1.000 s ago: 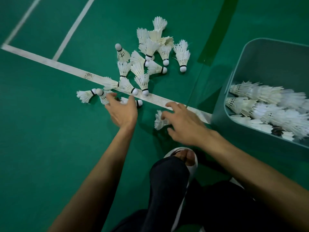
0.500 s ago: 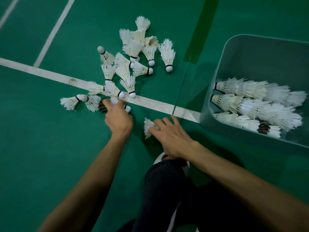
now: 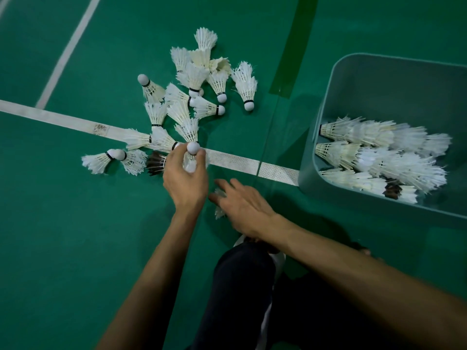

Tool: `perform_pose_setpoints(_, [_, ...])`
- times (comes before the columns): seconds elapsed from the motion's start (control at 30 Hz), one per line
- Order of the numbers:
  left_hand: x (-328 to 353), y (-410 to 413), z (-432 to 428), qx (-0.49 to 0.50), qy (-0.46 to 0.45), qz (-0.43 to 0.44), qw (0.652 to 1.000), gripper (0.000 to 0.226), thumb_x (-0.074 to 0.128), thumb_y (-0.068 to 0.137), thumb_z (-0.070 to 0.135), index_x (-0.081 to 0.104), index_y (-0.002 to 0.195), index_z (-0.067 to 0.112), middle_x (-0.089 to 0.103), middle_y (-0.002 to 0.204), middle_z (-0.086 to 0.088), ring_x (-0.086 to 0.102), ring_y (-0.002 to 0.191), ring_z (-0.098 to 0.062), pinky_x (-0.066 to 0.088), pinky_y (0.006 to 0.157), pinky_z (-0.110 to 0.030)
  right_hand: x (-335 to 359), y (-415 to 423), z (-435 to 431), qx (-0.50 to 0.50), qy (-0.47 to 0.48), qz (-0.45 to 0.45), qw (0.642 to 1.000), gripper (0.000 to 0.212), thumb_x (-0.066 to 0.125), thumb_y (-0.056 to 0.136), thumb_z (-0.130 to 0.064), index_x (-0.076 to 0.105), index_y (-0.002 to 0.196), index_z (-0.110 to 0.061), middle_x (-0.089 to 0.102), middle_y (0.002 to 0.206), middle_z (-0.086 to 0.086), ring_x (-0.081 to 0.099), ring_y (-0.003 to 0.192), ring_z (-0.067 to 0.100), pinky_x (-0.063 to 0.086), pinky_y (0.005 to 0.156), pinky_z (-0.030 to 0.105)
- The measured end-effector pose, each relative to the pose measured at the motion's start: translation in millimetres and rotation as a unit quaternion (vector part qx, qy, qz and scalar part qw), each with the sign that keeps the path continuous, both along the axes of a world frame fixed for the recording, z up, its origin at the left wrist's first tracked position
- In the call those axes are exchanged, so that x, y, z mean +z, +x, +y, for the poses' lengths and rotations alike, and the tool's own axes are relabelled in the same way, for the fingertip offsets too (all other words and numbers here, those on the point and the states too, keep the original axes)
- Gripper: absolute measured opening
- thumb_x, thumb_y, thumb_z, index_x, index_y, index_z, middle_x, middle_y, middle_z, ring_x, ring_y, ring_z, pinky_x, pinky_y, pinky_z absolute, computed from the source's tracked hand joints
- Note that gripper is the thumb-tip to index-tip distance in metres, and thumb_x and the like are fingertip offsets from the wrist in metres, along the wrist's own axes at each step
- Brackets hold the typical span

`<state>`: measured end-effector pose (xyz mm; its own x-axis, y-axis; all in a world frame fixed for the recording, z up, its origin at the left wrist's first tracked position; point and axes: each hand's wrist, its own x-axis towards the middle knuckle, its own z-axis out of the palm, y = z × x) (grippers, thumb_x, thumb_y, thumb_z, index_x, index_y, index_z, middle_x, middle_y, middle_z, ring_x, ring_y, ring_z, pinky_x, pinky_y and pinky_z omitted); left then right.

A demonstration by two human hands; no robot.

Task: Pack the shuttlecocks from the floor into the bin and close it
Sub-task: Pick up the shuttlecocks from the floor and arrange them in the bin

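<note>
Left hand (image 3: pixel 185 183) grips a shuttlecock (image 3: pixel 190 164) cork-up over the white court line (image 3: pixel 232 161), while the right hand (image 3: pixel 243 209), fingers loosely spread, rests on a second shuttlecock (image 3: pixel 219 213) on the green floor (image 3: pixel 75 248). A heap of loose shuttlecocks (image 3: pixel 194 77) lies just beyond; the open bin (image 3: pixel 379 92) at right holds stacked rows (image 3: pixel 379 157).

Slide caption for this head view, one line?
Left hand grips a shuttlecock cork-up beside the floor pile, right hand over a second shuttlecock, open bin part-filled.
</note>
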<state>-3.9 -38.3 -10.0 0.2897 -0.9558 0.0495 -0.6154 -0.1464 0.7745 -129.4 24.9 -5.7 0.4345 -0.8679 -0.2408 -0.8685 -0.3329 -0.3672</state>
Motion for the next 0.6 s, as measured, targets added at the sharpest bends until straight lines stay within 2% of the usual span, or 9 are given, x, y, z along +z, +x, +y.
perform_pose_setpoints(0.07, [8, -4, -5, 0.011, -0.016, 0.068, 0.998, 0.032, 0.065, 0.093, 0.051, 0.072, 0.110, 0.026, 0.073, 0.108, 0.012, 0.071, 0.103, -0.021, 0.061, 0.082, -0.049, 6, 1, -1, -0.042, -0.019, -0.015, 0.999, 0.041, 0.066, 0.087, -0.005, 0.058, 0.126, -0.016, 0.052, 0.129, 0.014, 0.053, 0.109, 0.032, 0.049, 0.070, 0.042])
perform_pose_setpoints(0.13, [26, -17, -9, 0.013, -0.030, 0.130, 0.991, 0.026, 0.070, 0.095, 0.041, 0.072, 0.104, 0.017, 0.071, 0.098, 0.009, 0.073, 0.091, -0.029, 0.064, 0.063, -0.040, 21, -3, -2, -0.087, -0.048, -0.029, 0.995, 0.025, 0.068, 0.086, -0.007, 0.067, 0.111, -0.009, 0.055, 0.123, 0.015, 0.056, 0.107, 0.034, 0.052, 0.070, 0.043])
perform_pose_setpoints(0.23, [58, -41, -16, -0.004, -0.068, 0.192, 0.979, 0.022, 0.072, 0.096, 0.028, 0.072, 0.099, 0.006, 0.066, 0.088, 0.007, 0.072, 0.086, -0.041, 0.059, 0.050, -0.026, 57, -18, -10, -0.205, -0.076, -0.056, 0.974, 0.013, 0.072, 0.083, -0.015, 0.069, 0.093, -0.008, 0.050, 0.106, 0.010, 0.053, 0.091, 0.029, 0.048, 0.068, 0.039])
perform_pose_setpoints(0.33, [91, -67, -18, -0.018, -0.095, 0.233, 0.968, 0.025, 0.074, 0.095, 0.029, 0.077, 0.103, 0.006, 0.069, 0.084, 0.013, 0.073, 0.084, -0.038, 0.057, 0.050, -0.025, 99, -49, -21, -0.341, -0.088, -0.081, 0.933, 0.009, 0.072, 0.083, -0.022, 0.067, 0.084, -0.014, 0.041, 0.092, 0.002, 0.044, 0.074, 0.023, 0.037, 0.064, 0.031])
perform_pose_setpoints(0.4, [112, -89, -17, -0.043, -0.110, 0.255, 0.960, 0.026, 0.075, 0.095, 0.028, 0.078, 0.107, 0.005, 0.072, 0.087, 0.006, 0.073, 0.087, -0.030, 0.059, 0.054, -0.026, 128, -75, -24, -0.382, -0.109, -0.106, 0.912, 0.008, 0.071, 0.083, -0.023, 0.069, 0.079, -0.016, 0.047, 0.087, 0.004, 0.050, 0.075, 0.025, 0.035, 0.063, 0.028])
perform_pose_setpoints(0.5, [136, -124, -15, -0.113, -0.121, 0.273, 0.948, 0.016, 0.077, 0.093, 0.025, 0.078, 0.102, 0.012, 0.075, 0.095, -0.002, 0.072, 0.092, -0.014, 0.059, 0.065, -0.021, 169, -111, -22, -0.424, -0.139, -0.125, 0.886, 0.018, 0.074, 0.081, -0.030, 0.070, 0.073, -0.014, 0.062, 0.078, 0.006, 0.057, 0.073, 0.026, 0.039, 0.058, 0.031])
perform_pose_setpoints(0.53, [142, -134, -14, -0.131, -0.125, 0.268, 0.946, 0.014, 0.078, 0.092, 0.028, 0.078, 0.101, 0.018, 0.077, 0.098, 0.000, 0.072, 0.095, -0.011, 0.059, 0.072, -0.024, 180, -123, -21, -0.439, -0.140, -0.150, 0.875, 0.021, 0.075, 0.079, -0.030, 0.070, 0.069, -0.012, 0.063, 0.069, 0.002, 0.058, 0.067, 0.021, 0.041, 0.054, 0.031])
perform_pose_setpoints(0.6, [149, -153, -15, -0.164, -0.136, 0.239, 0.947, 0.015, 0.079, 0.089, 0.037, 0.077, 0.099, 0.027, 0.077, 0.095, 0.005, 0.072, 0.098, -0.013, 0.059, 0.088, -0.039, 192, -149, -21, -0.470, -0.126, -0.226, 0.844, 0.030, 0.077, 0.077, -0.029, 0.065, 0.060, -0.007, 0.049, 0.048, -0.006, 0.041, 0.047, 0.010, 0.035, 0.045, 0.024])
